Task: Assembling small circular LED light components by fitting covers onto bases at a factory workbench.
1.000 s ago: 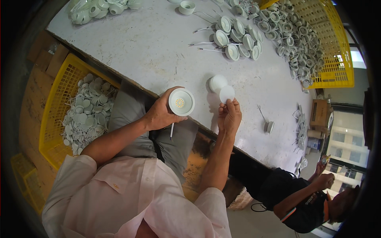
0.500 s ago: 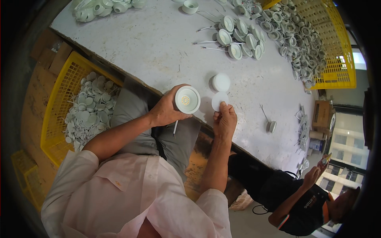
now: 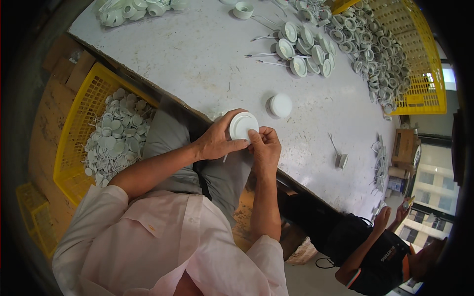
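Observation:
Over the table's near edge, my left hand [image 3: 216,140] is wrapped round a small round white LED light housing [image 3: 251,116], with a short wire hanging below it. A thin white disc [image 3: 241,129] lies over the housing's open face and hides the LEDs. My right hand [image 3: 267,149] pinches the disc's right edge, thumb on top, against the housing. I cannot tell whether the disc is fully seated. Just beyond my hands, a stack of white discs [image 3: 281,105] stands on the table.
On the white table [image 3: 197,64] lie several wired housings [image 3: 298,65], a lone wired light [image 3: 341,161] and a heap of rings [image 3: 380,54] by a yellow crate [image 3: 428,93]. At left, a yellow basket [image 3: 66,148] holds finished-looking lights [image 3: 118,133]. A co-worker [image 3: 373,251] is at right.
My right hand has carried the disc left from beside the stack onto the housing. The housing's open face, with its LEDs showing before, is now covered.

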Demonstrator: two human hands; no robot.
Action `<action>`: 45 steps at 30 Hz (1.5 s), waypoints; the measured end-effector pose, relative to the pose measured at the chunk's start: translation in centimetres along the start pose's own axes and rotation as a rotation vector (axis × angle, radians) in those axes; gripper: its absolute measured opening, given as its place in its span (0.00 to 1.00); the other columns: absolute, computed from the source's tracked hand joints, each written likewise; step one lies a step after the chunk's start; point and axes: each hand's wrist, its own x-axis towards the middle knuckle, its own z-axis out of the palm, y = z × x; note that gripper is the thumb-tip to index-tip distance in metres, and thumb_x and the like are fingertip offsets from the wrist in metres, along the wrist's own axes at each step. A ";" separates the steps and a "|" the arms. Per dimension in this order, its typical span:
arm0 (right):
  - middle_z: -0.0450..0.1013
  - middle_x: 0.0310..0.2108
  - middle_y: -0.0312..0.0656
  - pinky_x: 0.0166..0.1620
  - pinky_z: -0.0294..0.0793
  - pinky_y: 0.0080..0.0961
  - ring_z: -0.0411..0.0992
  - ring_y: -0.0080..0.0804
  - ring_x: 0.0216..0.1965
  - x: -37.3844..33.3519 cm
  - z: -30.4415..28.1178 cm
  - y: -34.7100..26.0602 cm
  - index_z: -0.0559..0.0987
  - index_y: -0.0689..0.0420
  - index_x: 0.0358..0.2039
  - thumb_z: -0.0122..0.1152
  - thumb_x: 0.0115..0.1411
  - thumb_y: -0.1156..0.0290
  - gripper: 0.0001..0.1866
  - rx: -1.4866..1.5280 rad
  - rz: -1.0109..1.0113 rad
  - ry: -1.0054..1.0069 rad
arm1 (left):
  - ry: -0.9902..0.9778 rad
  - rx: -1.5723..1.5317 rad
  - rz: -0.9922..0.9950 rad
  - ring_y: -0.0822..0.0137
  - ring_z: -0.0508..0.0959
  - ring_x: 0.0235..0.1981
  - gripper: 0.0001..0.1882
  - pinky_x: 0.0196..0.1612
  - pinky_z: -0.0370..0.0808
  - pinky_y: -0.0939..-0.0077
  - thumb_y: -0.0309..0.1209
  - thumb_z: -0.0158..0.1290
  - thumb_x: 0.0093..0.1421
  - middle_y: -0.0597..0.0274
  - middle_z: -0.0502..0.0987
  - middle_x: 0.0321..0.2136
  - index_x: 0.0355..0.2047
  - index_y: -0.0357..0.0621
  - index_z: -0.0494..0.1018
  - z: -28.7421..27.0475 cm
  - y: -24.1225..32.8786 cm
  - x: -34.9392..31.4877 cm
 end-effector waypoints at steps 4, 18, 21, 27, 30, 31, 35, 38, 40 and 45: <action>0.69 0.21 0.32 0.22 0.62 0.10 0.63 0.13 0.19 0.0 0.4 0.0 0.69 0.59 0.30 0.67 0.52 0.73 0.13 -0.014 -0.041 -0.020 | 0.030 0.078 0.021 0.63 0.68 0.52 0.34 0.54 0.67 0.68 0.37 0.55 0.57 0.52 0.66 0.50 0.59 0.37 0.53 -0.1 -0.4 0.0; 0.69 0.21 0.31 0.22 0.61 0.10 0.62 0.12 0.19 0.3 0.3 0.1 0.67 0.55 0.26 0.67 0.52 0.72 0.14 0.028 0.006 -0.115 | 0.038 0.135 -0.036 0.61 0.71 0.46 0.28 0.49 0.70 0.68 0.25 0.45 0.56 0.48 0.68 0.45 0.58 0.38 0.54 0.3 0.4 -0.4; 0.69 0.21 0.31 0.22 0.61 0.10 0.62 0.12 0.20 0.1 -0.2 0.1 0.67 0.54 0.25 0.67 0.53 0.73 0.14 0.021 0.022 -0.144 | 0.007 0.119 -0.067 0.61 0.72 0.46 0.28 0.49 0.69 0.67 0.24 0.44 0.56 0.47 0.68 0.45 0.58 0.39 0.52 0.6 0.5 -0.7; 0.69 0.21 0.31 0.24 0.62 0.11 0.62 0.12 0.21 0.7 -1.2 0.4 0.67 0.54 0.24 0.66 0.54 0.72 0.13 -0.032 0.031 -0.197 | -0.017 0.149 -0.016 0.61 0.72 0.45 0.28 0.49 0.69 0.67 0.22 0.42 0.56 0.47 0.68 0.45 0.58 0.39 0.52 0.7 -0.5 -0.4; 0.69 0.22 0.31 0.24 0.62 0.10 0.62 0.12 0.22 0.4 -1.2 0.0 0.67 0.54 0.24 0.66 0.54 0.72 0.13 0.003 0.036 -0.213 | -0.010 0.154 0.011 0.62 0.72 0.45 0.28 0.48 0.70 0.68 0.23 0.42 0.56 0.48 0.69 0.44 0.58 0.39 0.52 0.9 -0.6 -0.3; 0.69 0.22 0.31 0.25 0.62 0.10 0.62 0.12 0.22 0.3 -1.1 -0.1 0.67 0.54 0.24 0.66 0.54 0.72 0.13 0.010 0.026 -0.210 | -0.007 0.146 0.008 0.62 0.72 0.44 0.28 0.48 0.70 0.68 0.23 0.43 0.56 0.49 0.70 0.43 0.58 0.39 0.52 0.9 -0.5 -0.3; 0.70 0.22 0.31 0.25 0.62 0.10 0.62 0.12 0.22 0.4 -1.3 0.6 0.67 0.54 0.24 0.66 0.54 0.73 0.14 0.054 0.018 -0.205 | -0.022 0.113 -0.174 0.67 0.71 0.46 0.25 0.48 0.70 0.73 0.28 0.44 0.59 0.53 0.68 0.46 0.57 0.38 0.55 0.8 -0.5 0.0; 0.70 0.22 0.32 0.25 0.62 0.10 0.63 0.12 0.22 0.3 -1.1 0.4 0.67 0.54 0.24 0.66 0.54 0.73 0.14 0.019 0.020 -0.194 | 0.070 0.149 -0.005 0.68 0.71 0.45 0.22 0.48 0.70 0.73 0.34 0.45 0.64 0.55 0.71 0.43 0.55 0.38 0.59 1.2 -1.0 0.4; 0.69 0.21 0.31 0.24 0.61 0.10 0.62 0.11 0.21 0.2 -1.1 0.3 0.67 0.54 0.24 0.67 0.53 0.72 0.14 0.042 0.028 -0.185 | 0.121 0.160 0.056 0.65 0.73 0.41 0.18 0.45 0.71 0.70 0.34 0.44 0.64 0.52 0.72 0.39 0.51 0.37 0.62 1.4 -1.1 0.5; 0.67 0.20 0.30 0.22 0.60 0.10 0.61 0.12 0.19 0.3 -1.2 0.7 0.67 0.53 0.23 0.66 0.54 0.70 0.14 0.057 0.039 -0.192 | 0.099 0.205 0.021 0.69 0.73 0.43 0.19 0.46 0.71 0.74 0.38 0.42 0.66 0.57 0.73 0.41 0.52 0.40 0.61 1.2 -1.0 0.3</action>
